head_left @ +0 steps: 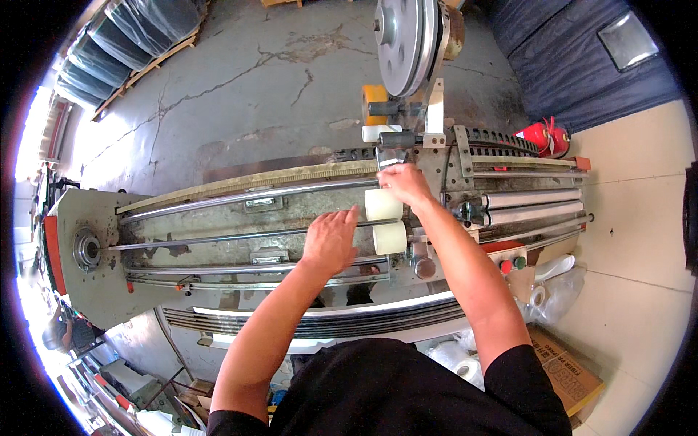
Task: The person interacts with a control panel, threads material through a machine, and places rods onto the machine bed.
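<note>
My left hand (333,238) is over the thin metal rod (218,239), fingers stretched out, just left of two cream rollers. The upper cream roller (383,204) is between my hands. The lower cream roller (390,237) is right beside it, nearer to me. My right hand (404,183) reaches above the upper roller with its fingers curled at a small metal piece (392,157) under a black cylindrical part (398,139). What the fingertips hold there is hidden.
The long machine bed (189,230) carries metal guide rails and a toothed belt (269,179). A grey reel (398,45) stands above the carriage at the far side. At right are red and green buttons (513,264), red fire extinguishers (544,136) and a cardboard box (563,367).
</note>
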